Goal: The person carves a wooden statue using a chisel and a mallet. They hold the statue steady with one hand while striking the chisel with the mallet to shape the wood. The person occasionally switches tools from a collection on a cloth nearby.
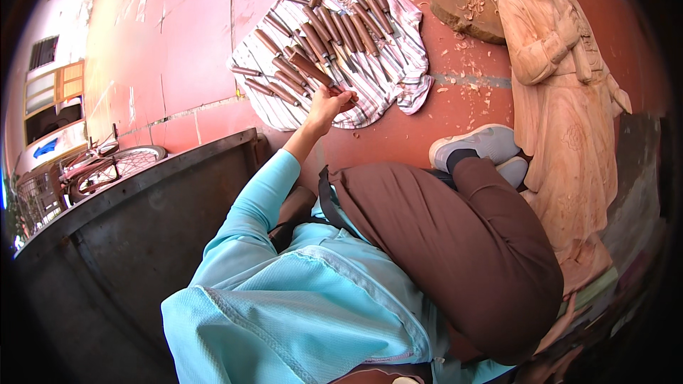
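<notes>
Your left hand (327,107) apparently grips a brown-handled tool (310,70) near its shaft, over the striped cloth (277,115) where other tools (330,24) lie spread, presumably for selection. Your right hand (560,328), near the carved figure (565,142), is indistinct; grasp undetermined.

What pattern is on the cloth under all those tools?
Mostly stripes, on a whitish cloth; the head view shows it best.

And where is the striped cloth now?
In the head view, the striped cloth lies at top centre, under the brown-handled tools and by the left hand.
</notes>
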Tool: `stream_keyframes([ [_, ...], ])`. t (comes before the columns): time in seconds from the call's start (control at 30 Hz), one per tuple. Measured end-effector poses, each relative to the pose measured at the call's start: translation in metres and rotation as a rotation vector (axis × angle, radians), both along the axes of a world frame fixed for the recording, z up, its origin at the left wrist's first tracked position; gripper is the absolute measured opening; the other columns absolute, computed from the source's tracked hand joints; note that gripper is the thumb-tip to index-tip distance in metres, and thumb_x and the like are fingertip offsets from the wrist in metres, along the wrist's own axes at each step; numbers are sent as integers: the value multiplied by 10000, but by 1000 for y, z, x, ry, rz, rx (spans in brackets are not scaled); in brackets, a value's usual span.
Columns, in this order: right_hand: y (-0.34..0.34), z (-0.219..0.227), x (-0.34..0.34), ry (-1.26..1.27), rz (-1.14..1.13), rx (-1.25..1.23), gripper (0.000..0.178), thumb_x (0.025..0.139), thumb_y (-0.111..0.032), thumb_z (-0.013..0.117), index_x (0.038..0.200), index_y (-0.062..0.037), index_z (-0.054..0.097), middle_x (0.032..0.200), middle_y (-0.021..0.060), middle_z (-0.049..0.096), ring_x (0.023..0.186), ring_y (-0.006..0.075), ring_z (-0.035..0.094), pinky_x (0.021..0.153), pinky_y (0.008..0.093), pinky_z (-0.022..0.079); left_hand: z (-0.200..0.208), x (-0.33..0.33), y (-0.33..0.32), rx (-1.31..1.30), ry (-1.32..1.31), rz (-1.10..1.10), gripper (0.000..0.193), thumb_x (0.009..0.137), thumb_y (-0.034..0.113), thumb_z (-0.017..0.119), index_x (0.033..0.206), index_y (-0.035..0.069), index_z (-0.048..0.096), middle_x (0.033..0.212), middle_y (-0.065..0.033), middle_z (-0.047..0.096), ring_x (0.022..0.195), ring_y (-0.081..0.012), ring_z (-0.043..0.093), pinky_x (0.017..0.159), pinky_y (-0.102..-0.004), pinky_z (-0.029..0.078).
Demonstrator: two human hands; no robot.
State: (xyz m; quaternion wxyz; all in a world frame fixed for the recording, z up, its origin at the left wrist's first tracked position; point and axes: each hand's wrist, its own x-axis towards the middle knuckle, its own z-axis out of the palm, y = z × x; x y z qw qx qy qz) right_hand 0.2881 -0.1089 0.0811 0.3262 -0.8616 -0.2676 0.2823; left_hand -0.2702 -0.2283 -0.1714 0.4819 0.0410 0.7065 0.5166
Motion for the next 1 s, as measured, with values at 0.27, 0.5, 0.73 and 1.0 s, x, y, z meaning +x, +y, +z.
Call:
stream_keyframes([
  [0.27,-28,-6,-12,-432,697,341,268,885,-205,523,1091,-52,602,950,7,497,828,97,471,773,232,386,-5,16,16,11,98,47,227,855,-16,560,1001,27,391,851,-113,593,774,-203,648,648,-305,563],
  [0.5,-29,-11,14,-434,680,231,388,896,-291,485,1175,-30,552,1083,74,486,977,176,458,875,300,354,-38,-20,-19,-236,135,222,215,823,-38,567,927,3,383,827,-121,587,672,-212,652,558,-302,566],
  [0.73,-31,-12,37,-445,677,122,555,911,-411,442,1274,6,484,1246,160,474,1160,275,442,1001,385,312,-52,-35,-33,-241,81,171,193,803,-32,571,886,-8,398,800,-144,607,678,-227,669,535,-304,576],
  [1.0,-34,-4,18,-459,786,149,660,927,-521,384,1298,19,462,1270,189,480,1192,304,451,1024,407,315,-47,-42,-28,-273,113,135,140,816,-15,581,844,-24,444,801,-136,618,678,-222,673,555,-309,583],
])
